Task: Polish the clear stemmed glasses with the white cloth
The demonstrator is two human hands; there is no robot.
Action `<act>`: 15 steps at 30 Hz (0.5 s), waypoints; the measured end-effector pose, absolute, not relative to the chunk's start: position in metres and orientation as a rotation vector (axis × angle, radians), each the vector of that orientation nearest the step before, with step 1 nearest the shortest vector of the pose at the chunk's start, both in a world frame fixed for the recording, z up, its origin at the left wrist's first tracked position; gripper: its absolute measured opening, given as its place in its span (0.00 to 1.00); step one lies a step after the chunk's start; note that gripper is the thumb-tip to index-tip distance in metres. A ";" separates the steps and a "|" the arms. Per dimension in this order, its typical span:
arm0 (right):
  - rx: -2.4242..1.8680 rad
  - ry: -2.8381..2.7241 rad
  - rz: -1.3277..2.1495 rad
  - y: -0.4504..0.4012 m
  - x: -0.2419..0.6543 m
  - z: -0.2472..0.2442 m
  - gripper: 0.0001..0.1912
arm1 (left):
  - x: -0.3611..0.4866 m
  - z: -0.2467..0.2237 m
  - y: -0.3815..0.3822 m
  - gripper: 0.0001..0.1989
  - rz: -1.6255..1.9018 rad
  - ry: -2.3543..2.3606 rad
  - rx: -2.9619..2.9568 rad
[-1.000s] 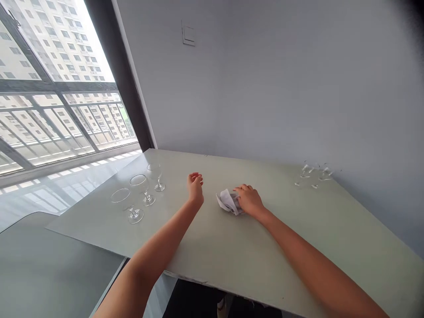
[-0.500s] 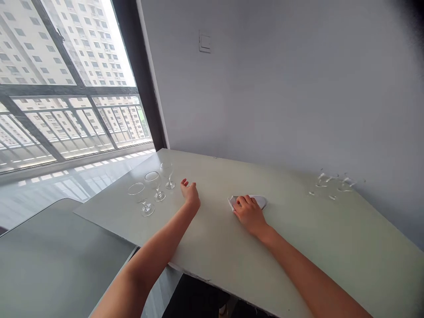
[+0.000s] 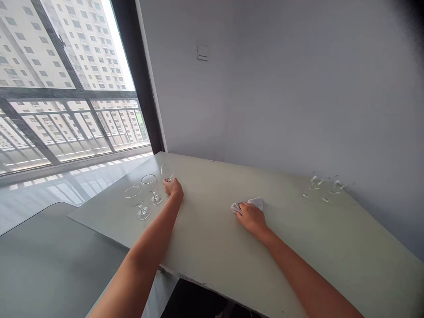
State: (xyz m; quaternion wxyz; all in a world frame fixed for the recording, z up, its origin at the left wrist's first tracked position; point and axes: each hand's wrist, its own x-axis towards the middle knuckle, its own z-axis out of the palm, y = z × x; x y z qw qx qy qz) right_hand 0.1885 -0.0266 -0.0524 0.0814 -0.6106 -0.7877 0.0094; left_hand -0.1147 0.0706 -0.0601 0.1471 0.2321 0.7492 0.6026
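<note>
L hand point(image 3: 173, 187) now at far glass point(image 3: 167, 170), fingers curled by stem, can't tell if gripped; R hand point(image 3: 253, 218) still closed on cloth point(image 3: 256, 202)

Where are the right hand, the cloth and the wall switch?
Right hand point(image 3: 253, 218), head view: back of the hand.
Cloth point(image 3: 256, 202), head view: the pale part showing past the knuckles.
Wall switch point(image 3: 202, 51), head view: middle of its front.

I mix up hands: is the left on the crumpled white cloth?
No, the right hand grips that cloth; the left hand is at a clear wineglass.
</note>
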 end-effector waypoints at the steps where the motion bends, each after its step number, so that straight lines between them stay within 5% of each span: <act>1: -1.846 -2.312 0.080 -0.025 0.190 -0.052 0.06 | -0.114 -0.060 0.070 0.16 1.716 2.135 0.686; 5: -1.779 -1.791 0.532 -0.011 0.201 -0.046 0.06 | -0.102 -0.059 0.062 0.07 1.641 2.031 0.738; 9: -1.285 -1.021 1.019 0.009 0.218 -0.035 0.08 | -0.065 -0.052 0.045 0.10 1.573 1.758 0.936; 15: -1.125 -0.750 0.863 0.012 0.239 -0.007 0.13 | 0.009 -0.024 0.014 0.16 1.373 1.171 1.090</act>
